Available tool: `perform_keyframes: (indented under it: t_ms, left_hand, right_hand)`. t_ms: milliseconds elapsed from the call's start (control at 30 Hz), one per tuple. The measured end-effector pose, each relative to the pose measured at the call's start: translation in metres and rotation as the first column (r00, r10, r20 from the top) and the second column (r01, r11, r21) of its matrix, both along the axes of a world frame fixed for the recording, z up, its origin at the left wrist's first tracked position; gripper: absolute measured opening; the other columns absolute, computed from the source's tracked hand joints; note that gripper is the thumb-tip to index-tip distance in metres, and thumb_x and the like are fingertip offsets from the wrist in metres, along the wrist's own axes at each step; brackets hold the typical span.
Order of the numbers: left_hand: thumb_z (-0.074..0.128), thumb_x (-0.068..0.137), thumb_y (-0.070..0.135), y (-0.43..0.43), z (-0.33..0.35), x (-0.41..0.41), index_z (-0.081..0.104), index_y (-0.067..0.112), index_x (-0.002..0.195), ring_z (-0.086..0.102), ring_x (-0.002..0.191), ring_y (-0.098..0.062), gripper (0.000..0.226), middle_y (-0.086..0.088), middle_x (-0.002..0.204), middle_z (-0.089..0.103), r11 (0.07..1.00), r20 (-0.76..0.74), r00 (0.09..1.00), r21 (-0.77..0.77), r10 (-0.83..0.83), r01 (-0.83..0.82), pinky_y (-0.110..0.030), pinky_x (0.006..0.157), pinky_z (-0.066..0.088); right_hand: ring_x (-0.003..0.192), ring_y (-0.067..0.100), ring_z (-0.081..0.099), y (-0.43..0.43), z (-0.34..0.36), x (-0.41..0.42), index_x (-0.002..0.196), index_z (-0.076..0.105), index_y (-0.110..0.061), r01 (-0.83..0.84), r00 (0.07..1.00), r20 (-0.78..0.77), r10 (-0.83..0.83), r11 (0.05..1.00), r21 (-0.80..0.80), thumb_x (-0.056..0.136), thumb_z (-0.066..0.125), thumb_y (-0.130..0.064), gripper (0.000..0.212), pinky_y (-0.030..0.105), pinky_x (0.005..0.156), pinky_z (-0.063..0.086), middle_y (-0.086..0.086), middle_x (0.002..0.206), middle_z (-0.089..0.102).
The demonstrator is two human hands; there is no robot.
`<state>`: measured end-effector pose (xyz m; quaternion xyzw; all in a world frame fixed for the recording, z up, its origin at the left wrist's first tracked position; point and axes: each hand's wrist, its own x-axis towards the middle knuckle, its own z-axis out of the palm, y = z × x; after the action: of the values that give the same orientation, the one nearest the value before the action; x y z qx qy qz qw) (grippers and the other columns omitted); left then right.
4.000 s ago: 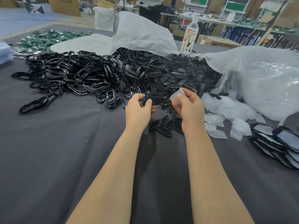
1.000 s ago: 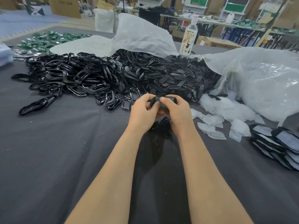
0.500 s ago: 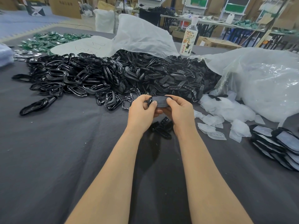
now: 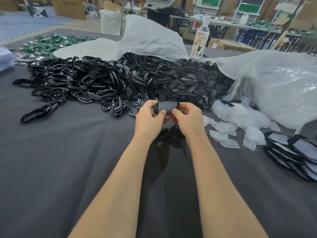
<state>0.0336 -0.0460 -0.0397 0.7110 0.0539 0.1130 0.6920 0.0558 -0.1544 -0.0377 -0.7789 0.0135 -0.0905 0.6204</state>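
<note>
Grey cloth [image 4: 68,169] on bench. Film-covered part [image 4: 167,107] pinched at ends by left hand [image 4: 149,115], right hand [image 4: 187,115], above cloth, before pile [image 4: 120,83]. Small stack [image 4: 295,152] at right, apparently finished; bulk of pile unprocessed. Judged early stage.

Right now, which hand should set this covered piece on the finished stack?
Probably the right hand: both hands pinch the covered piece, but the finished stack lies on its side; the left hand would cross over.
</note>
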Motion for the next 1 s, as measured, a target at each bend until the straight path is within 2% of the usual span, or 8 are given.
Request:
perform_keyframes:
  t_ms: [133,200,400,567,633,767,933,1000]
  left_hand:
    - [0.052,0.096,0.002,0.0014,-0.001,0.0007,0.056,0.014,0.106,0.069,0.064,-0.002,0.016,-0.002,0.086,0.07,0.999,-0.014,1.0,-0.04,0.003,-0.003,-0.02,0.071,0.057]
    - [0.05,0.096,0.0,0.0008,-0.0001,-0.0001,0.057,0.017,0.099,0.068,0.063,-0.002,0.018,-0.001,0.083,0.07,0.997,-0.01,1.0,-0.071,-0.017,0.016,-0.016,0.065,0.056]
    - [0.049,0.097,0.001,0.001,0.0027,-0.0018,0.056,0.025,0.089,0.068,0.063,-0.001,0.026,0.0,0.079,0.069,0.991,-0.016,0.997,-0.107,-0.079,0.077,-0.014,0.061,0.054]
    - [0.058,0.096,0.016,0.0037,-0.0007,0.0,0.057,0.025,0.092,0.071,0.071,-0.009,0.01,-0.002,0.083,0.071,0.999,-0.003,1.0,0.03,-0.012,0.012,-0.028,0.07,0.058]
    - [0.056,0.096,0.013,0.004,-0.0018,0.0011,0.057,0.024,0.093,0.07,0.065,-0.005,0.012,0.0,0.079,0.071,1.0,-0.005,1.0,0.009,-0.008,0.008,-0.023,0.067,0.057]
    - [0.057,0.096,0.011,0.0043,-0.0021,0.0019,0.058,0.017,0.103,0.069,0.062,-0.004,0.01,0.001,0.074,0.071,0.999,-0.012,1.0,-0.029,-0.027,0.026,-0.019,0.065,0.056]
    - [0.056,0.096,0.01,0.0024,0.0012,-0.001,0.059,0.022,0.095,0.07,0.063,-0.007,0.012,-0.001,0.075,0.072,0.991,0.0,0.996,-0.105,-0.087,0.086,-0.019,0.061,0.055]
    - [0.053,0.098,0.01,0.0013,0.002,-0.0015,0.058,0.022,0.095,0.07,0.061,-0.007,0.014,-0.004,0.079,0.071,0.988,0.004,0.997,-0.134,-0.082,0.082,-0.018,0.059,0.055]
  right_hand:
    - [0.091,0.026,0.067,0.0009,0.002,-0.0024,0.097,0.057,-0.016,-0.034,0.999,0.022,0.036,0.996,-0.078,0.085,0.065,-0.005,0.019,0.045,0.09,0.052,0.011,0.094,0.07]
    - [0.088,0.026,0.067,0.0004,0.0031,-0.0029,0.095,0.056,-0.016,-0.028,0.999,0.018,0.029,0.997,-0.067,0.084,0.065,-0.004,0.019,0.044,0.089,0.053,0.011,0.093,0.07]
    - [0.064,0.008,0.061,-0.0054,0.0058,-0.0049,0.09,0.057,-0.014,-0.062,0.997,-0.039,0.067,0.992,0.11,0.086,0.063,0.002,0.018,0.015,0.061,0.052,0.0,0.076,0.066]
    - [0.066,0.01,0.06,-0.0054,0.0092,-0.0072,0.097,0.058,-0.008,-0.103,0.992,-0.063,0.109,0.991,0.089,0.086,0.063,0.003,0.016,0.015,0.062,0.052,0.003,0.078,0.065]
    - [0.065,0.012,0.06,-0.0054,0.0102,-0.0082,0.094,0.058,-0.01,-0.118,0.99,-0.073,0.124,0.99,0.083,0.086,0.062,0.003,0.016,0.016,0.061,0.051,0.004,0.077,0.065]
    - [0.077,0.015,0.065,-0.0056,0.0093,-0.0075,0.089,0.061,-0.017,-0.079,0.995,-0.054,0.083,0.994,0.071,0.088,0.065,-0.011,0.008,0.026,0.074,0.055,0.003,0.084,0.068]
    - [0.074,0.012,0.063,-0.0046,0.0099,-0.007,0.084,0.064,-0.015,-0.05,0.998,-0.021,0.055,0.979,0.195,0.089,0.063,-0.007,0.01,0.015,0.059,0.051,0.003,0.082,0.067]
    - [0.078,0.017,0.064,-0.0045,0.0103,-0.0069,0.083,0.064,-0.014,-0.057,0.998,-0.015,0.062,0.975,0.216,0.089,0.062,-0.004,0.012,0.018,0.062,0.053,0.007,0.084,0.067]
